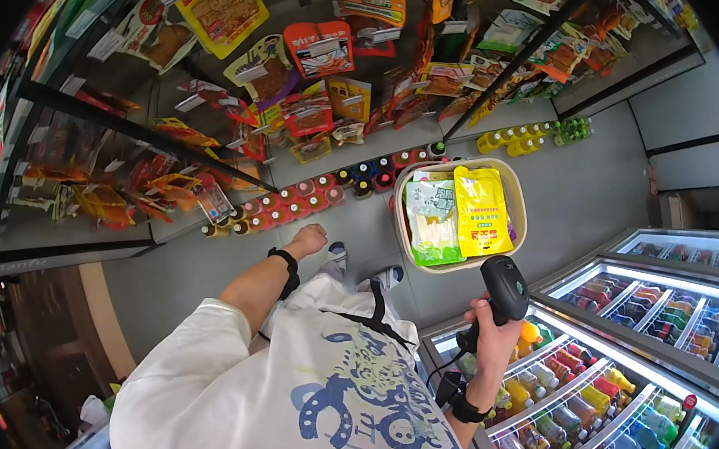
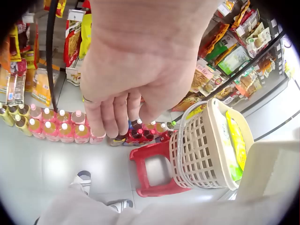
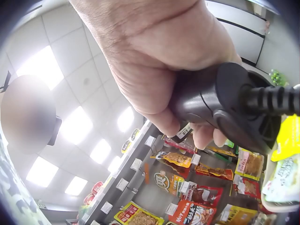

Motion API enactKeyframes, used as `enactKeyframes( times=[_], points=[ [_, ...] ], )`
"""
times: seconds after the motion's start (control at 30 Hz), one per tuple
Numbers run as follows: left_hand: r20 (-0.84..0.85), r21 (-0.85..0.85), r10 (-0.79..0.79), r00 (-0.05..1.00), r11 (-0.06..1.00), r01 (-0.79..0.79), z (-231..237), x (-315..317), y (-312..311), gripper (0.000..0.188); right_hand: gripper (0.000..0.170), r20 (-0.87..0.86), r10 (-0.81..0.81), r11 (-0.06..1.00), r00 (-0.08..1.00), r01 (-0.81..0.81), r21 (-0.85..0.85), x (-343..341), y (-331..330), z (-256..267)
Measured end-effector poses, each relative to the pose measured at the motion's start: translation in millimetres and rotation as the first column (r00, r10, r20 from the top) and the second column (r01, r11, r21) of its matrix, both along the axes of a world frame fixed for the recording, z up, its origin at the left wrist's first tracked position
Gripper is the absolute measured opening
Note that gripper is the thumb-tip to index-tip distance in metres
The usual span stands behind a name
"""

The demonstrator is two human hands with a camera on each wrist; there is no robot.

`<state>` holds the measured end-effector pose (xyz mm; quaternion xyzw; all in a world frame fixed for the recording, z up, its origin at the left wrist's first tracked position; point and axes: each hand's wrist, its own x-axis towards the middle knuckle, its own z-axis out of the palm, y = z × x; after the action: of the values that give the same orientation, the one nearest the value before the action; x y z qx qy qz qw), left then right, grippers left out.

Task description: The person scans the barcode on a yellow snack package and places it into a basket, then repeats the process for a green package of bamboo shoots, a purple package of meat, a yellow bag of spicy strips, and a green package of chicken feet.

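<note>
My right hand [image 1: 494, 341] grips the handle of a black barcode scanner [image 1: 506, 289], its head raised near the basket. In the right wrist view, fingers curl round the scanner's handle [image 3: 201, 96] and a thick cable leaves its end. My left hand [image 1: 310, 238] holds nothing and hangs with loosely bent fingers, nearest the row of pink-labelled bottles [image 2: 65, 131]. A cream plastic basket [image 1: 525, 216] stands in front of me, on a red stool [image 2: 157, 190]. Inside it lie a yellow food pouch [image 1: 483, 215] and a white-and-green packet [image 1: 431, 214], side by side.
Shelves with hanging snack packets [image 1: 316, 47] run along the far side. Bottles line the floor beneath them, with yellow bottles [image 1: 515, 140] farther right. A lit drinks cooler [image 1: 568, 400] stands close on my right. My feet are on grey floor tiles [image 1: 198, 278].
</note>
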<state>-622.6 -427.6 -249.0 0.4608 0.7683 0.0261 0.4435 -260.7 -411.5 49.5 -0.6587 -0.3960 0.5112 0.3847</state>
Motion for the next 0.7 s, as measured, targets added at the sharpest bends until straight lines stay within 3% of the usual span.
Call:
enactKeyframes(
  times=[0.4, 0.47, 0.53, 0.7],
  points=[
    [-0.004, -0.123, 0.061, 0.998, 0.990, -0.061, -33.5, -54.2, -64.5, 0.032, 0.022, 0.023, 0.047, 0.998, 0.999, -0.046, -0.048, -47.4, -3.5, 2.6],
    [-0.064, -0.213, -0.347, 0.936, 0.921, 0.327, -54.3, -62.7, -72.0, 0.032, 0.021, 0.026, 0.011, 0.998, 1.000, -0.009, -0.061, -53.2, -10.0, 3.4],
    [-0.081, -0.200, -0.377, 0.923, 0.913, 0.356, -62.7, -68.8, -84.7, 0.032, 0.020, 0.117, 0.050, 0.987, 0.992, -0.031, -0.160, -52.6, -11.1, -0.8],
    [-0.158, -0.219, -0.545, 0.824, 0.833, 0.509, -65.5, -83.7, -57.0, 0.030, 0.019, -0.012, -0.022, 0.987, 1.000, 0.020, -0.157, -48.9, -23.9, -24.6]
  ],
)
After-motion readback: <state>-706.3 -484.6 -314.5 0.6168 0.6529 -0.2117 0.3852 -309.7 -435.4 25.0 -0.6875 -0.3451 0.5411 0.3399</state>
